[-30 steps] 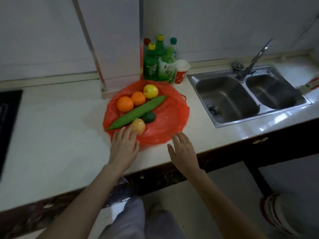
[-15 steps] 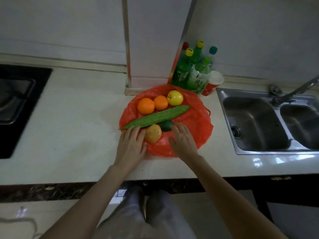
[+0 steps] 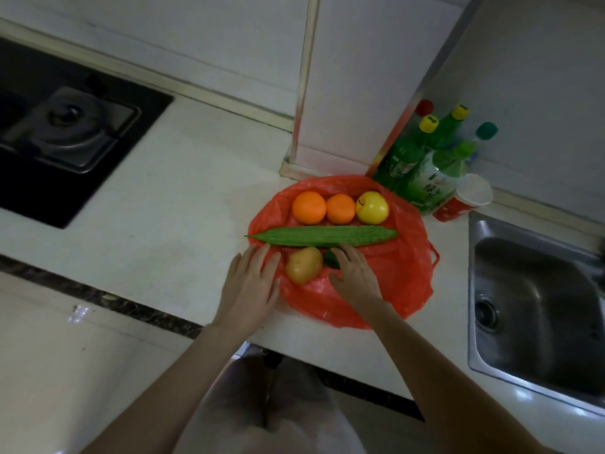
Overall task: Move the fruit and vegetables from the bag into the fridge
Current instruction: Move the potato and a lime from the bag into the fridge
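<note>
A red plastic bag lies spread flat on the counter. On it sit two oranges, a yellow apple, a long green bitter gourd, a potato and a small dark green fruit. My left hand lies flat at the bag's left edge, fingers straight, just left of the potato. My right hand rests on the bag right of the potato, its fingers over the small green fruit and touching the gourd. The fridge is not in view.
Green bottles and a red paper cup stand behind the bag against a wall column. A steel sink is on the right, a black gas hob on the left. The counter's front edge runs below my hands.
The view has swung left and closer. My right hand has moved from the counter's edge onto the bag beside the potato; my left hand stays left of the potato.
</note>
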Demonstrator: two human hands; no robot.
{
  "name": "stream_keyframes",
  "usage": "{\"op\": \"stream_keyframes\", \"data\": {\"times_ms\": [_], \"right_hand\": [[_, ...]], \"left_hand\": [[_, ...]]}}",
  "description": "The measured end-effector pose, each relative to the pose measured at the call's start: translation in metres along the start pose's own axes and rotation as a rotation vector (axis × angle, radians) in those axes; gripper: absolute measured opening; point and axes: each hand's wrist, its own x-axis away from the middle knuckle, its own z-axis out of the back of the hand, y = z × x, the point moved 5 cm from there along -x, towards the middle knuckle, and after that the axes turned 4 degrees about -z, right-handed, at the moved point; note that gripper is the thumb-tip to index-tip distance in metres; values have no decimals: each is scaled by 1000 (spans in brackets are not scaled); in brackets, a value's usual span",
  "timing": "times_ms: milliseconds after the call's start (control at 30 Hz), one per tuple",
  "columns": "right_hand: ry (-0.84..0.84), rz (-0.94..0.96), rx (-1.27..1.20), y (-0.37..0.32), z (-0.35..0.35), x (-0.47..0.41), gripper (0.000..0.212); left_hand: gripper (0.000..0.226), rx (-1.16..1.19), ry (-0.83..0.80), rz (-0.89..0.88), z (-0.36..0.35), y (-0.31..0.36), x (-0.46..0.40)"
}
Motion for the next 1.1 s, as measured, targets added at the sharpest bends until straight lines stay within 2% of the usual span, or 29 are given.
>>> {"op": "stream_keyframes", "data": {"times_ms": [167,367,467,800,967,1100], "right_hand": [[38,40,21,5,-3,-5,60],[112,14,7,6,1,1,52],[169,-23,-68,12,7,10,47],[390,-134,-186,45,43,61,49],[446,-107,-215,54,54,78,48],[458,-61,-227,54,56,79,49]], "left_hand": [[42,-8,17,41,-2,3,0],[45,5,35,32,-4,13,-6],[48,-3,-10,-5,-12,21,-16],[61,-46,-206,-127,-67,50,-55],[64,-40,-274,-97,-84,44,-63],[68,-20,-246,-63,-85,40,-65]]}}
